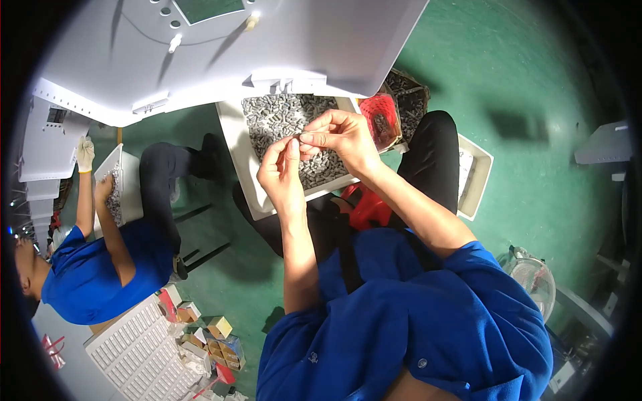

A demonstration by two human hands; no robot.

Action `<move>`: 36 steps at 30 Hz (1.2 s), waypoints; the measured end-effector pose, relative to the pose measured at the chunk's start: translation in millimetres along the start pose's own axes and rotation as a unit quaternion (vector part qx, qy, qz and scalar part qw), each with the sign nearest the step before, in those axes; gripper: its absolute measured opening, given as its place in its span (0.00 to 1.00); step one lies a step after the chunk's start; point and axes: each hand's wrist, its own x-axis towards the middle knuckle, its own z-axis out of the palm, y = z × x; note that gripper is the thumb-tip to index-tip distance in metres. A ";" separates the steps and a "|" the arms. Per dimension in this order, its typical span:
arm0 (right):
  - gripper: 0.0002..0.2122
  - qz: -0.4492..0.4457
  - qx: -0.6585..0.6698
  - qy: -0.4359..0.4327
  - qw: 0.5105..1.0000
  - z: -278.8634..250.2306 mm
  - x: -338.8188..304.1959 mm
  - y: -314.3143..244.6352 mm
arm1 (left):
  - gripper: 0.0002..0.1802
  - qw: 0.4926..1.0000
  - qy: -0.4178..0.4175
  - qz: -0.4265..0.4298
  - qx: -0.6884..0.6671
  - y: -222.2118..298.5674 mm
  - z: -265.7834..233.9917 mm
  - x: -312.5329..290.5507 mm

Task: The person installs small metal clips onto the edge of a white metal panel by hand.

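Over a white tray [235, 140] full of small grey cylindrical metal pieces [274, 110], my two hands meet fingertip to fingertip. My left hand [281, 175] is closed in a pinch, thumb pointing up. From the right, my right hand [346, 139] pinches at the same spot with thumb and forefinger. A tiny dark metal piece [300, 138] shows between the fingertips of both hands; most of it is covered, so its exact shape cannot be made out. The tray rests at my lap, between my knees.
A large white machine panel [267, 40] overhangs the tray's far side. Right of the tray stand a red basket [378, 113] and a box of dark parts [409, 100]. Beyond my knee is another white bin [479, 180]. A co-worker [114, 267] sits at left; a fan [533, 281] stands right.
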 end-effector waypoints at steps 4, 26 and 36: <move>0.05 0.052 0.069 -0.001 0.996 -0.6 -2.2 -3.5 | 0.06 1.000 0.004 0.006 -0.001 5.6 -3.3 0.2; 0.06 -0.392 -0.452 0.155 0.786 -25.5 0.8 -87.5 | 0.17 0.988 -0.104 -0.085 -0.077 25.1 24.9 69.1; 0.05 -0.392 -0.443 0.206 0.779 -79.8 -18.3 -99.3 | 0.10 0.978 -0.152 -0.108 -0.097 9.4 83.5 50.5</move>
